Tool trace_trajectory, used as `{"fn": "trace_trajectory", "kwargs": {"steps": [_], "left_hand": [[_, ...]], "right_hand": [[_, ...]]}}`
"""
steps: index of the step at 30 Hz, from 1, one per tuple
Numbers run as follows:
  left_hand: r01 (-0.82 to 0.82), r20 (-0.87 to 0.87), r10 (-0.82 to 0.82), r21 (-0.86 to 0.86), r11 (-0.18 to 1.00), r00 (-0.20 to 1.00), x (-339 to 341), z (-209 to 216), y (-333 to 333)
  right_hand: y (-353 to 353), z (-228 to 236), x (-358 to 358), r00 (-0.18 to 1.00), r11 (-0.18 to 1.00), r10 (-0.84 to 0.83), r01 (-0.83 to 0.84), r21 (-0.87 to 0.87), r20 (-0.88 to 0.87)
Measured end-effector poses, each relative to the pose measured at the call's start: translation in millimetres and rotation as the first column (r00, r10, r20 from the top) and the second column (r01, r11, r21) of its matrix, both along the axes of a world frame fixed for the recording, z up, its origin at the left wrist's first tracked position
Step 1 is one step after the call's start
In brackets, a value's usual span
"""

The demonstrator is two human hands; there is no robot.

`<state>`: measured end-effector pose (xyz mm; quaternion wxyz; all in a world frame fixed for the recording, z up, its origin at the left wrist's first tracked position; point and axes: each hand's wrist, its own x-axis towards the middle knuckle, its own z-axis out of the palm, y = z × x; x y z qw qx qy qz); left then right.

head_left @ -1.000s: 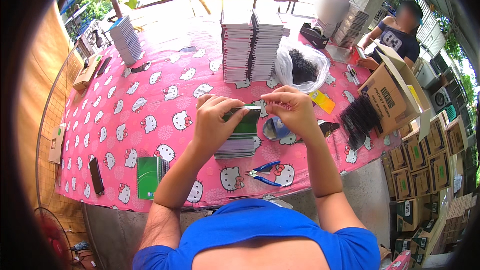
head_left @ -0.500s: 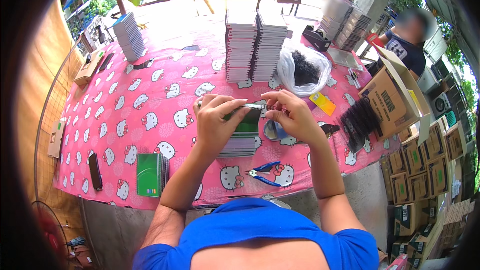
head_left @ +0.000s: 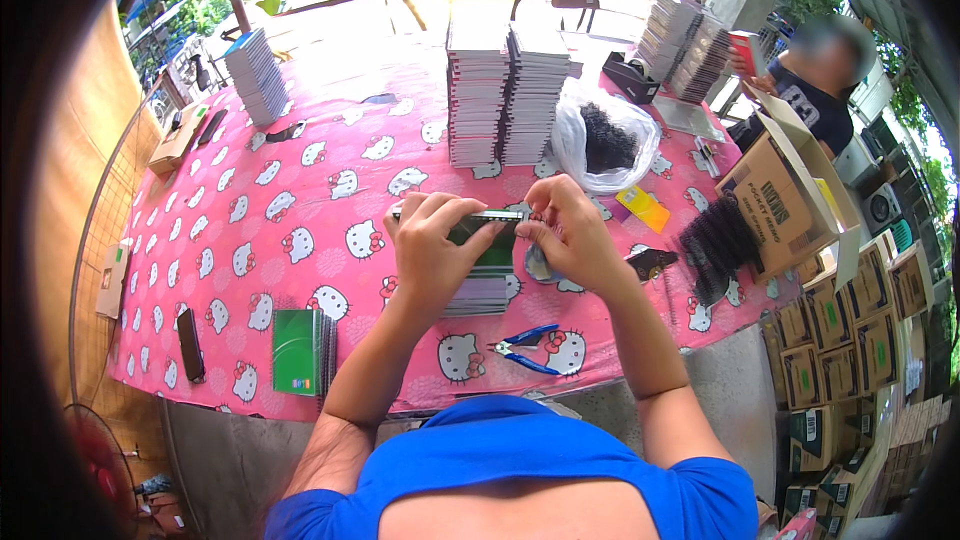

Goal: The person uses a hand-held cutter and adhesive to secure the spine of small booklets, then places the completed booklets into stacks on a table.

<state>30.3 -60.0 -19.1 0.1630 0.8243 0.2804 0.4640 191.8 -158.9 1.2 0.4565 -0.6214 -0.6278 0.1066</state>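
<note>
My left hand (head_left: 432,240) grips a small notebook (head_left: 496,215), its edge turned up, with fingers over the top and the thumb on the near side. At the right end of that edge, my right hand (head_left: 575,240) pinches a thin spiral coil (head_left: 537,221), mostly hidden by the fingertips. Below the hands lies a stack of notebooks (head_left: 476,298). A clear round object (head_left: 540,264) sits partly behind my right hand. Blue-handled nippers (head_left: 530,351) rest nearer to me. Several green spiral notebooks (head_left: 298,352) are piled at the left front edge.
Tall notebook stacks (head_left: 478,105) stand beyond my hands, beside a white plastic bag (head_left: 570,155) of black coils. More black coils (head_left: 715,252) lie near an open carton (head_left: 785,202). A phone (head_left: 190,345) is at left. Another person (head_left: 815,95) holds a red item at far right.
My right hand has shifted slightly left and its fingertips are closer to the notebook's edge. The notebook has tilted a little. The other person has raised a red item.
</note>
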Motion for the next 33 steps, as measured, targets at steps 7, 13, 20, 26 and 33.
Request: {"fn": "trace_trajectory", "kwargs": {"steps": [7,13,20,26,33], "left_hand": [[0.056,0.023,-0.054,-0.076,0.996,0.998,-5.9,-1.9,0.5],[0.036,0.002,-0.036,-0.068,0.997,0.999,-2.0,1.4,-4.9],[0.05,0.024,-0.049,-0.047,0.998,0.999,-4.5,0.6,-5.6],[0.058,0.015,-0.058,-0.002,0.998,0.998,-8.6,-3.0,-1.8],[0.111,0.035,-0.112,0.015,0.994,0.993,-5.1,13.4,9.6]], "right_hand": [[5.7,-2.1,-7.7,0.95,0.992,-0.096,0.067,0.106,0.296],[3.0,8.1,-13.8,0.976,0.995,-0.08,0.066,0.077,0.204],[8.1,1.2,-19.0,0.971,0.972,-0.134,0.09,0.216,0.196],[14.1,-10.2,-1.4,0.984,0.991,0.009,-0.033,0.133,0.178],[-19.8,-138.9,142.5,0.868,0.795,0.028,0.281,-0.538,0.496]]}}
